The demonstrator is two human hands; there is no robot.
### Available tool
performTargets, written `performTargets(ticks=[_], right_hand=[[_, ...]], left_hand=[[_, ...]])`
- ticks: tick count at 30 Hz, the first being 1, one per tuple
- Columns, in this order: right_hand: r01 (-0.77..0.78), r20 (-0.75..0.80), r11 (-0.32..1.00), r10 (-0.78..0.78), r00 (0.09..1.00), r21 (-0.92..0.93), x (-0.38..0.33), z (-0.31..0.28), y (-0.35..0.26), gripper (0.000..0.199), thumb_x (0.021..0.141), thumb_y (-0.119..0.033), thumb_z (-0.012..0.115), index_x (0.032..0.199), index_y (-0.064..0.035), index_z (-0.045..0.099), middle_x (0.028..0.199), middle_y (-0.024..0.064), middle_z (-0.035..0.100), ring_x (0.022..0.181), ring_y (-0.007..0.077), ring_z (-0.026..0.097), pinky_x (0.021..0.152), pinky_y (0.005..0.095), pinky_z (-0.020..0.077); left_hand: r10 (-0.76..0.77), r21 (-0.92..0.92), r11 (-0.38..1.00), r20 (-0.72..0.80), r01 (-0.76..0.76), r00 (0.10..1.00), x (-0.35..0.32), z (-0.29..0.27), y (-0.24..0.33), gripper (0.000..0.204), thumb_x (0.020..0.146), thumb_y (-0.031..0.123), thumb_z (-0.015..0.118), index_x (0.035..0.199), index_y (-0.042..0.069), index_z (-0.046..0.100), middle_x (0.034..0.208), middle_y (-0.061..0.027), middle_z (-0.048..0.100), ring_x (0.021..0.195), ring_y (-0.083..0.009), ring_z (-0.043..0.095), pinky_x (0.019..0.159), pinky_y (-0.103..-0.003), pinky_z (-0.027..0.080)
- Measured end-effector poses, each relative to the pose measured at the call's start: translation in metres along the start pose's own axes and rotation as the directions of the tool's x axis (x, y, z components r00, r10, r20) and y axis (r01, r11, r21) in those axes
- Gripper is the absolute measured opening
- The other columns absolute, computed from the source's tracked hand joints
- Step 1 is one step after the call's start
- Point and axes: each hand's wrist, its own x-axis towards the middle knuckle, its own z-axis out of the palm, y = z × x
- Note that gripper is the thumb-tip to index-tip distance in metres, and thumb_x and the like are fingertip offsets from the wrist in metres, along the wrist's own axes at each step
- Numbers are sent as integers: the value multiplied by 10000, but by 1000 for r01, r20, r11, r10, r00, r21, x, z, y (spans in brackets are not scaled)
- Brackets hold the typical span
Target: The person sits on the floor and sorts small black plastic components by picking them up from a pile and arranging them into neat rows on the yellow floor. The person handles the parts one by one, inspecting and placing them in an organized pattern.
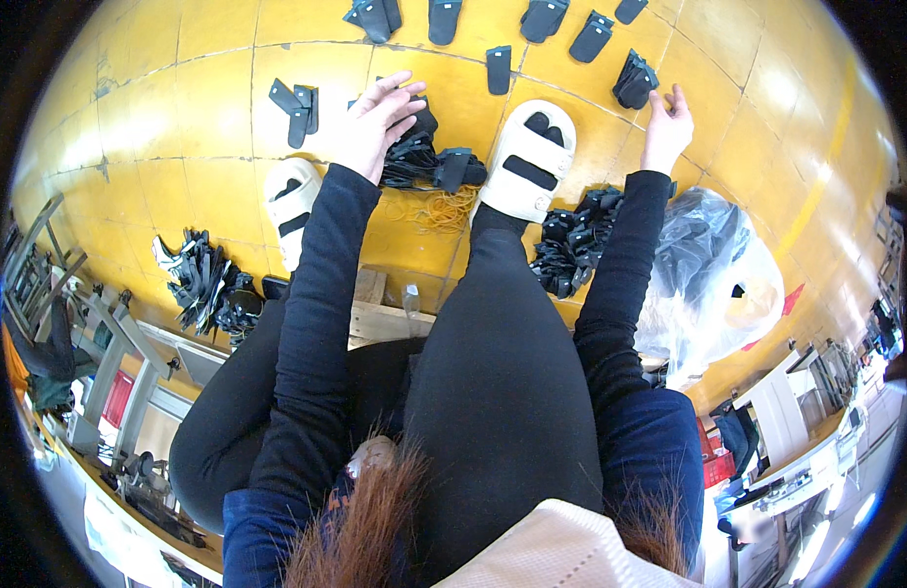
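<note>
Head: right fingers [657,104] perhaps against black bundle [634,80]

Across the top of the frame, bundles [544,18] lie spread over the floor [208,108]. At upper centre, a pile [409,162] sits between two sandals [542,145], with strings [444,209] just below it. Another heap [203,284] lies left of centre; a third heap [576,235] lies right of centre, near a plastic bag [708,235] farther right.

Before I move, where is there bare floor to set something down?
Free: yellow floor left of the left sandal, beyond the dark pile; also right of the right hand, beyond the plastic bag. Crowded: between the sandals, with black pieces and yellow strings; the dark heap beside the bag.
</note>
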Motion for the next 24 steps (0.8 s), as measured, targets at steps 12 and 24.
performTargets(ticks=[12, 24], right_hand=[[147, 836, 906, -422, 350, 396, -133, 82, -126, 346, 816, -201, 631, 1137, -78, 592, 1021, 100, 637, 954, 222, 602, 801, 322, 479], [274, 822, 901, -422, 383, 335, -174, 103, -129, 356, 742, -163, 673, 1064, -87, 542, 977, 117, 604, 956, 302, 586, 824, 362, 464]], left_hand=[[4, 422, 906, -96, 37, 995, 20, -70, 3, 257, 866, 192, 592, 1084, 60, 623, 926, -35, 675, 718, -67, 570, 653, -197, 436], [-159, 610, 788, 69, 85, 985, 18, -70, -4, 176, 869, 168, 558, 985, 84, 660, 899, -4, 689, 749, -62, 577, 662, -197, 415]])
